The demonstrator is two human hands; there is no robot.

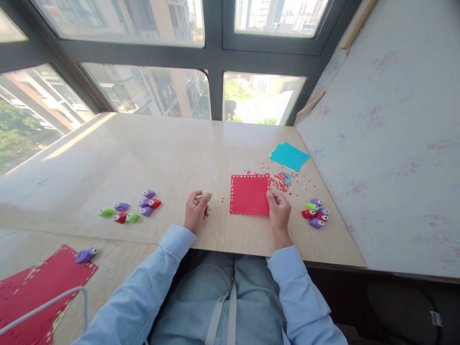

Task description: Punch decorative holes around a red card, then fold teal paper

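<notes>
A square sheet of red paper (pixel 249 195) lies in front of me, small punched shapes running along its edges. My right hand (pixel 279 211) pinches the sheet's right edge between thumb and fingers. To the left of the sheet, apart from it, my left hand (pixel 197 208) is closed around a green craft punch (pixel 207 193), whose top shows past the thumb. Red and blue punched-out bits (pixel 282 181) are scattered just beyond the sheet's upper right corner. A few red specks lie between the left hand and the sheet.
Several coloured punches (pixel 146 203) lie in a loose group at left, and another cluster (pixel 316 213) sits at right near the wall. Blue paper sheets (pixel 290 156) are at the back right. At lower left, a purple punch (pixel 86 255) rests on larger red sheets (pixel 46 292), beside a white metal bar (pixel 53 306).
</notes>
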